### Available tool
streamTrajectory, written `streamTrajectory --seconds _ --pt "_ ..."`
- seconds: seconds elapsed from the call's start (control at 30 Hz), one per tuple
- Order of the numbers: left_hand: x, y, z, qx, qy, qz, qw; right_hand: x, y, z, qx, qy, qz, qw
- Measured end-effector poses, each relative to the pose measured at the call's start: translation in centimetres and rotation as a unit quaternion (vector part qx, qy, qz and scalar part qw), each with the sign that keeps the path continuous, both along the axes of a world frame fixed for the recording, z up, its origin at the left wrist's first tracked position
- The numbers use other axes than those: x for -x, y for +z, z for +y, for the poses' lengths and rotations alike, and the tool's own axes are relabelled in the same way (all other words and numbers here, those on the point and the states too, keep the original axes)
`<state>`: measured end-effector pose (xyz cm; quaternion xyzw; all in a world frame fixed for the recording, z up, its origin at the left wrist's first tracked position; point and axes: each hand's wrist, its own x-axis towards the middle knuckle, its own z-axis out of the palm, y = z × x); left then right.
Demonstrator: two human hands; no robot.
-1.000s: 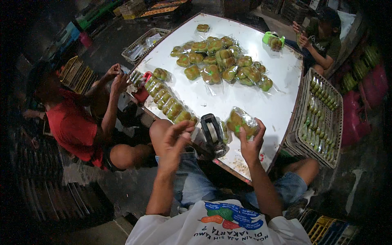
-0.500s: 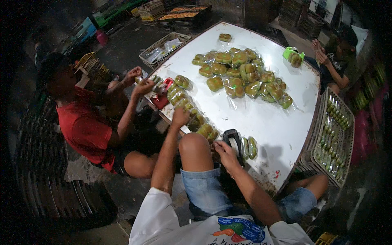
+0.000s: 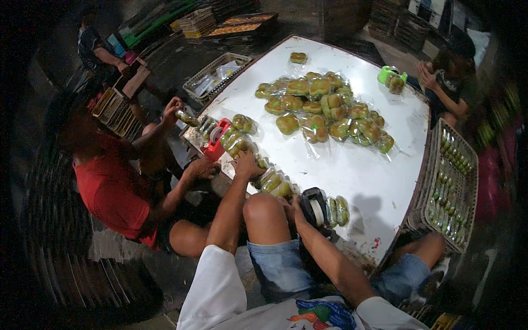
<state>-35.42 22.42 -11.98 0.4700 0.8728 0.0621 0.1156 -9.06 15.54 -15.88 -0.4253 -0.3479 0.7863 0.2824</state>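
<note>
Head view: row of wrapped packs (image 3: 236, 143) beneath left hand (image 3: 248, 164).

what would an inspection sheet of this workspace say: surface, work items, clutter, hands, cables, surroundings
Surface: white table, dirt specks at its near corner.
Work items: pile of bagged green-brown produce on the table; row of wrapped packs along the left edge; black tape dispenser at the near edge, slim packs to its right.
Clutter: red scraps near the dirt.
Hands: left hand at the row; right hand beside the black dispenser, its grip unclear.
Cables: nothing seen.
Surroundings: co-worker in red at left; crate of wrapped packs at right.
</note>
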Motion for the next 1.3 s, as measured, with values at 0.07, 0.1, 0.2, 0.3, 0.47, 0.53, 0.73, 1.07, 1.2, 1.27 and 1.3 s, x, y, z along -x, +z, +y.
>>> streamTrajectory --seconds 0.07,0.1,0.2,0.3,0.47,0.53,0.73,1.07,1.2,1.27,1.3 --pt "2.2 -4.2 -0.5 -0.073 -0.055 -0.067 0.994 0.7 -0.4 0.2 -0.003 0.036 0.012 0.999" --pt "3.2 -4.3 -1.8 -0.040 -0.015 -0.206 0.978 1.3 -0.3 0.0 -0.007 0.059 0.026 0.998" --pt "3.3 -1.6 -2.9 -0.072 -0.046 -0.148 0.985 2.1 0.5 1.3 -0.034 0.105 0.129 0.986" --pt "-3.0 7.8 -0.2 -0.099 -0.072 -0.219 0.968 -1.7 5.3 4.8 -0.091 0.038 0.170 0.980" --pt "-11.6 26.6 -2.9 -0.286 -0.052 -0.258 0.921 -9.7 21.7 8.1 -0.384 -0.031 0.138 0.912" --pt "-20.2 31.6 -0.8 -0.303 -0.069 -0.283 0.907 -16.9 26.0 11.4 -0.437 -0.040 0.022 0.898" --pt "-43.0 32.0 8.6 -0.319 -0.215 -0.465 0.798 -40.3 32.1 16.8 -0.504 -0.281 -0.272 0.770" --pt "-75.7 21.7 23.6 -0.200 -0.341 -0.585 0.708 -71.3 34.0 25.0 -0.434 -0.317 -0.622 0.570" --pt "-78.3 14.5 27.7 0.036 -0.326 -0.640 0.695 -78.1 26.5 31.5 -0.330 -0.155 -0.714 0.598" --pt "-82.6 13.8 25.9 0.123 -0.412 -0.548 0.717 -88.5 17.1 30.7 -0.220 -0.056 -0.762 0.607" --pt "-79.6 12.6 25.9 0.070 -0.428 -0.483 0.761 -85.2 14.2 32.6 -0.151 -0.030 -0.755 0.637"
